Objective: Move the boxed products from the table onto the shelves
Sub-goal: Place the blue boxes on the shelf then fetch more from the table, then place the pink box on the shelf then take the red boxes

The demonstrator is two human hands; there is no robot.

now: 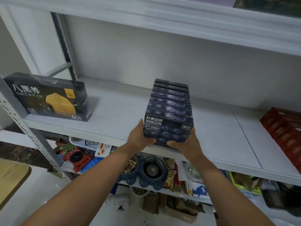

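The fingers point(141, 126) of the left hand point(139, 137) and the right hand point(184, 142) are curling around the lower corners of the nearest box in a row of dark blue, blueberry-printed cardboard boxes point(170, 105), with the thumbs pressing on its front face. The row is standing on the white shelf board point(122, 111), its near end at the front edge. A flat black carton with a yellow picture point(48, 98) is sitting well apart to the left, and stacked red boxes point(283, 128) are lying to the right.
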